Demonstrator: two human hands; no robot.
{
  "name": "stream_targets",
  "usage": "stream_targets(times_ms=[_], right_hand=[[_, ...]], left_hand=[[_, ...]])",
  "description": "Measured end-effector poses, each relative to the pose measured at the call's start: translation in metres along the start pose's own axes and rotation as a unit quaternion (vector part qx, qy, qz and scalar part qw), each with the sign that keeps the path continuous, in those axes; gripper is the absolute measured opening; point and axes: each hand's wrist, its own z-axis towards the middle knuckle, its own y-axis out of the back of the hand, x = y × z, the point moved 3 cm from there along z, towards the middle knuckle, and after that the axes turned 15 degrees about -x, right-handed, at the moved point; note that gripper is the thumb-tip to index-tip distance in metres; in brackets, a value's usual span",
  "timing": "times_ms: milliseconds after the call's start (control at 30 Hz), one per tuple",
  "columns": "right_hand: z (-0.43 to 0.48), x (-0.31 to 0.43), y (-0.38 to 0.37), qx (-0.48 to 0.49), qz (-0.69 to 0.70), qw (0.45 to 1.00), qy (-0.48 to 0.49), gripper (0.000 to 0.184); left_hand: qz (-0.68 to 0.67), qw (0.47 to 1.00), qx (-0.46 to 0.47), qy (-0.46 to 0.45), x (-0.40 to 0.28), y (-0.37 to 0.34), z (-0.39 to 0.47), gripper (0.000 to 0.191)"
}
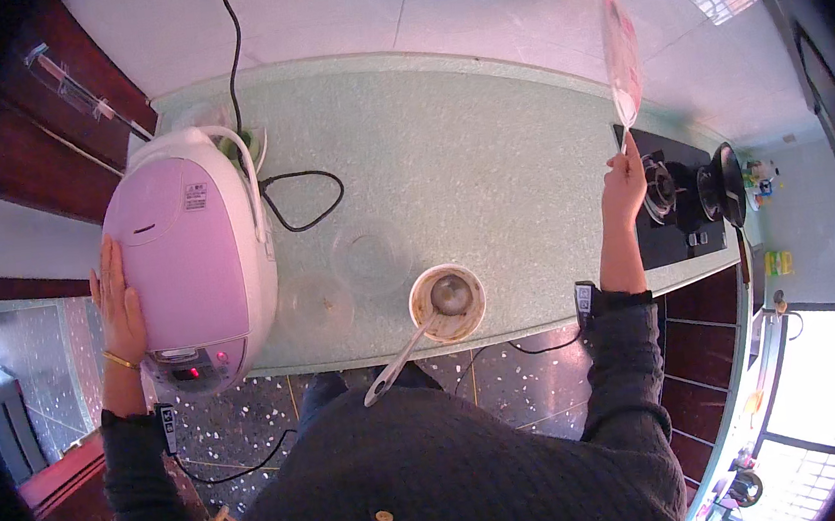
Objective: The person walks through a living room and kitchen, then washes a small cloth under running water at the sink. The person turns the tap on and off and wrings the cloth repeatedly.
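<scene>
My left hand point(118, 297) lies flat, fingers together, against the left side of a pink and white rice cooker point(184, 260), whose lid is down and whose panel shows a red light. Out to the right, my right hand point(624, 169) grips the narrow end of a pink and white plastic packet point(622, 52), which stands up above it against the wall. Near the counter's front edge is a white tub point(473, 322) with brown residue inside. A ladle point(399, 364) rests in it, its handle over the front rim. Two clear round lids or dishes point(371, 259) lie between cooker and tub.
A black cord point(339, 185) loops on the pale green counter point(451, 144) behind the cooker. At the right is a black gas hob point(671, 194) with a dark pan point(731, 185). A green and white item point(254, 144) is partly hidden behind the cooker.
</scene>
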Motion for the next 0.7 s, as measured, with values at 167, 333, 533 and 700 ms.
stream_targets(times_ms=[167,333,533,700], right_hand=[[-0.028,-0.001,0.027,0.017,0.228,0.956,-0.181,0.039],[-0.048,-0.023,0.022,0.073,-0.017,0.995,-0.068,0.039],[-0.043,-0.04,-0.041,0.129,-0.154,0.979,-0.039,0.041],[-0.034,-0.036,-0.088,0.111,-0.236,0.965,0.03,0.04]], left_hand=[[-0.013,1.0,-0.012,0.006,-0.002,0.002,-0.001,0.053],[-0.016,1.0,-0.017,0.0,0.001,0.001,-0.003,0.053],[0.008,1.0,-0.018,-0.008,0.003,0.002,-0.004,0.053],[0.015,1.0,-0.008,0.006,0.002,0.004,-0.004,0.053]])
